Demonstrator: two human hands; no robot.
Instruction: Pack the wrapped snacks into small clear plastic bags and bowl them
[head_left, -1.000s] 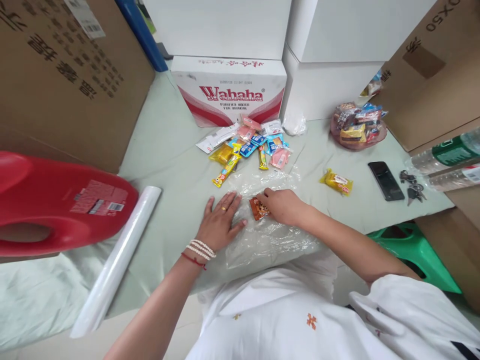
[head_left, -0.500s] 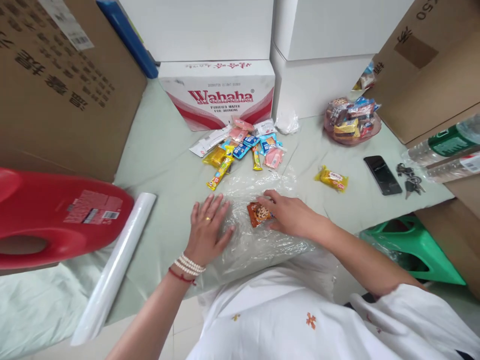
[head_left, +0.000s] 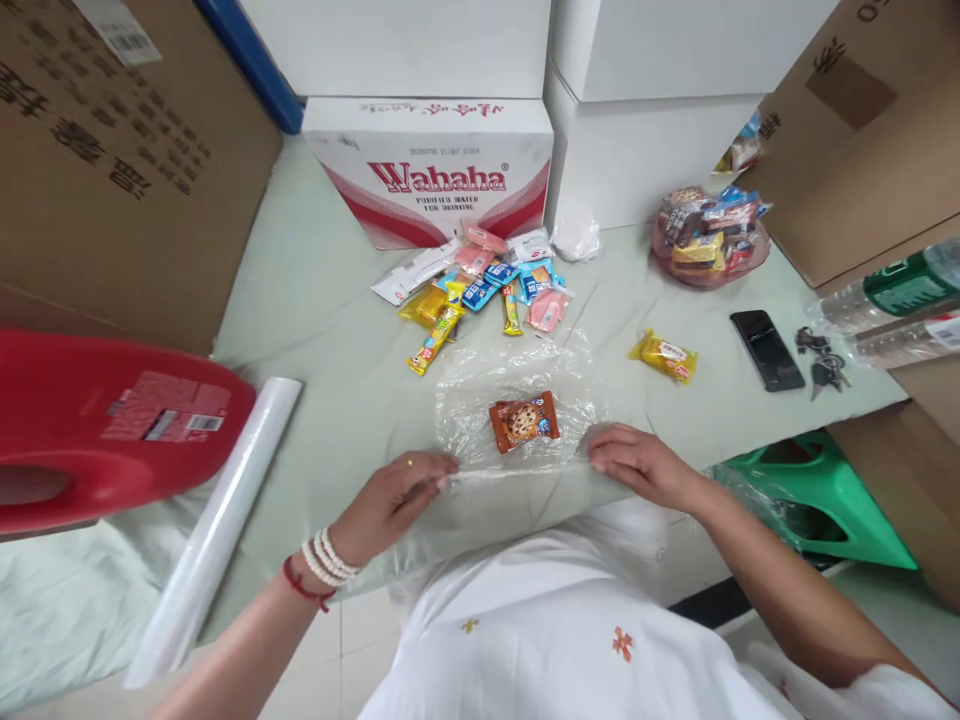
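Note:
A brown cookie packet (head_left: pixel 524 421) lies on a sheet of clear plastic film (head_left: pixel 466 420) spread over the cloth-covered table. At the film's near left corner, my left hand (head_left: pixel 397 500) pinches its edge between thumb and fingers. On the other side, my right hand (head_left: pixel 637 465) grips the near right corner, fingers pressed together. Between the two hands the near edge runs in a nearly straight line. Beyond the film is a pile of small wrapped snacks, with a yellow stick packet (head_left: pixel 435 340) closest to it.
A Wahaha carton (head_left: pixel 442 180) stands behind the snacks. To the right are a yellow snack packet (head_left: pixel 665 357), a pink bowl (head_left: pixel 712 270) of snacks, a phone (head_left: pixel 766 350) and keys (head_left: pixel 826 370). A white roll (head_left: pixel 217 530) and a red jug (head_left: pixel 112 430) lie left.
My right hand has left the cookie packet and moved right and nearer to the film's edge. My left hand has drawn back toward me and closed on the film's near corner.

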